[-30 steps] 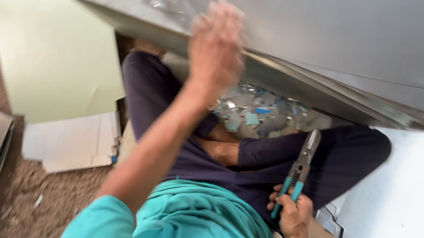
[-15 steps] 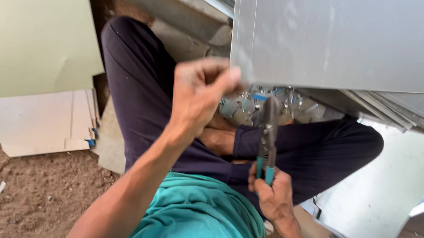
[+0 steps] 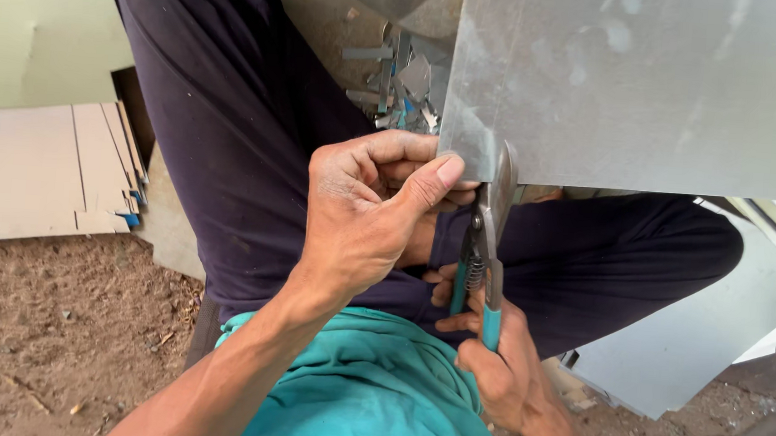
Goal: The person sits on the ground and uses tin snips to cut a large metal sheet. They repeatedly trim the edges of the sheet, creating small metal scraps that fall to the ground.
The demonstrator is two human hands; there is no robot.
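A large flat grey sheet of metal (image 3: 652, 82) fills the upper right of the view, its lower edge running level above the person's lap and its lower left corner sitting just over the hands. Below it spread the person's dark navy trousers (image 3: 229, 143), legs folded, and a teal shirt (image 3: 366, 399) at the bottom centre. To the left, pale flat offcut panels (image 3: 37, 166) lie stacked on brown dirt ground (image 3: 43, 330); another pale sheet (image 3: 689, 339) lies on the ground at the right.

The left hand (image 3: 370, 212) is closed on the sheet's lower left corner, thumb pressed flat against the near face and fingers curled behind it. Just beside it, the right hand (image 3: 496, 362) is wrapped around the teal-handled metal snips (image 3: 484, 252), which point straight up, the blades meeting the sheet's bottom edge right next to the thumb. The handles sit close together in the fist.

A small heap of shiny metal scraps (image 3: 402, 82) lies beyond the knee, left of the sheet.
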